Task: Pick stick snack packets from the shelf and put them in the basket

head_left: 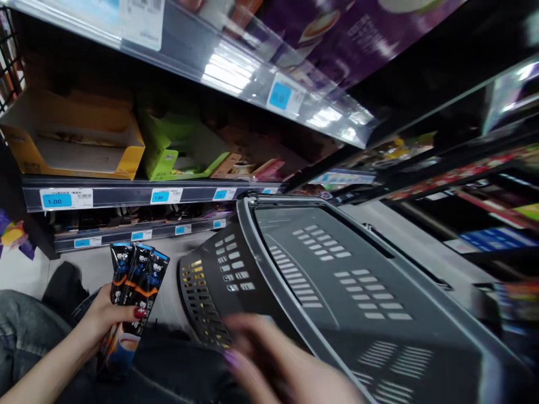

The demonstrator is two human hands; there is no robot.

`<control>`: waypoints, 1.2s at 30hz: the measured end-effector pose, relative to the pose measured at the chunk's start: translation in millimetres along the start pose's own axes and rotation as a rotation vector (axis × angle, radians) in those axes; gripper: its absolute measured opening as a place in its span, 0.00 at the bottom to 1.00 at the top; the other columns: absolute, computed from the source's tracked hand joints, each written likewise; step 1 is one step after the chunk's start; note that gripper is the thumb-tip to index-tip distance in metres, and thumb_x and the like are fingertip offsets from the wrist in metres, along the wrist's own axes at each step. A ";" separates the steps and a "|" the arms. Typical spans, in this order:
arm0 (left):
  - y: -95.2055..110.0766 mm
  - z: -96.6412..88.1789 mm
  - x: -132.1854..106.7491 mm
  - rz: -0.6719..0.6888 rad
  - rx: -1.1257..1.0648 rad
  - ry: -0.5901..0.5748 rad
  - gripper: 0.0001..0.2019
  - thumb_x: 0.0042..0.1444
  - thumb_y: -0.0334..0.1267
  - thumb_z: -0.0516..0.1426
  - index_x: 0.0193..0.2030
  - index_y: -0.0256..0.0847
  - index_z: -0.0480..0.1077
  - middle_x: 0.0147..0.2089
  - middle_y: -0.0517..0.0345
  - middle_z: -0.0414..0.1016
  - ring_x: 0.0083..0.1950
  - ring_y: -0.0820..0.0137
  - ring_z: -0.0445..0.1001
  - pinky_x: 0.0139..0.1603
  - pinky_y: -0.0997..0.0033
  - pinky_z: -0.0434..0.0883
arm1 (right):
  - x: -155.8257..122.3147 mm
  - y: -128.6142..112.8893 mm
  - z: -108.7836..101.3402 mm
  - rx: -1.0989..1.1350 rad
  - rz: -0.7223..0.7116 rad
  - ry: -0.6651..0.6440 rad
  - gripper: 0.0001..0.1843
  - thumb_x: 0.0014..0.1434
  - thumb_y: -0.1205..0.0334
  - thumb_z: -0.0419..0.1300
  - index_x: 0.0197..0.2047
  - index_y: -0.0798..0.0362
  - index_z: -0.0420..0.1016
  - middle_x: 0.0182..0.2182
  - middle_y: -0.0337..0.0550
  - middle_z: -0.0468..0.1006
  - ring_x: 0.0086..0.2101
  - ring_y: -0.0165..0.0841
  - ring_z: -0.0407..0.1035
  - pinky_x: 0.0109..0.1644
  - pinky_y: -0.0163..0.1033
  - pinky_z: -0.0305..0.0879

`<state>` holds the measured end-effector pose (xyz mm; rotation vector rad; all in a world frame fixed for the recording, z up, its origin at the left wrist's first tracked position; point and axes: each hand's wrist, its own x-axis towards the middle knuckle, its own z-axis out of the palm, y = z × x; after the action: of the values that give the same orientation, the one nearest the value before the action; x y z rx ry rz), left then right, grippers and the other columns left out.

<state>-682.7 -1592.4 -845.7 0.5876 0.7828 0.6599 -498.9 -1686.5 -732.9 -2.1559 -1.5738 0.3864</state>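
Observation:
My left hand is closed around three slim instant coffee sticks, fanned out at the top. They are black with blue ends, an orange stripe and a picture of a cup. My thumb, its nail painted red, presses across their front. Blurred by motion, my right hand is at the lower middle, in front of a dark grey shopping basket. Its thumb and forefinger are apart, and nothing shows between them; the other fingers are hidden. Whether this hand touches the basket, I cannot tell.
A low shelf holds a yellow display box, a green box and brown and pink ones. Price tags line its edge. Overhead juts a shelf with a clear front strip and purple bags. My bent legs are below.

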 end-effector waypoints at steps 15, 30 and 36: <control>4.9 -4.5 0.9 0.188 0.376 0.166 0.17 0.27 0.28 0.67 0.29 0.37 0.72 0.25 0.60 0.76 0.26 0.68 0.72 0.28 0.73 0.68 | 32.3 0.8 119.6 1.374 0.183 -0.260 0.12 0.48 0.54 0.61 0.30 0.52 0.63 0.23 0.34 0.67 0.19 0.24 0.56 0.19 0.29 0.52; 13.5 -0.3 -5.4 0.090 -0.066 0.217 0.17 0.27 0.28 0.66 0.30 0.34 0.72 0.26 0.56 0.78 0.22 0.68 0.74 0.20 0.76 0.69 | 30.3 -2.0 105.0 1.630 0.204 -0.167 0.18 0.46 0.62 0.63 0.43 0.51 0.71 0.34 0.43 0.77 0.37 0.38 0.70 0.44 0.43 0.65; 31.5 -6.0 -8.8 0.149 -0.019 0.305 0.11 0.29 0.30 0.65 0.25 0.34 0.72 0.19 0.59 0.74 0.18 0.71 0.71 0.18 0.77 0.69 | 33.5 0.5 103.2 1.562 0.161 -0.092 0.21 0.48 0.56 0.65 0.45 0.52 0.71 0.29 0.42 0.76 0.27 0.34 0.70 0.28 0.39 0.68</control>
<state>-702.0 -1576.9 -823.5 0.5381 1.0222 0.9066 -536.4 -1635.7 -821.2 -0.9722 -0.5779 1.2333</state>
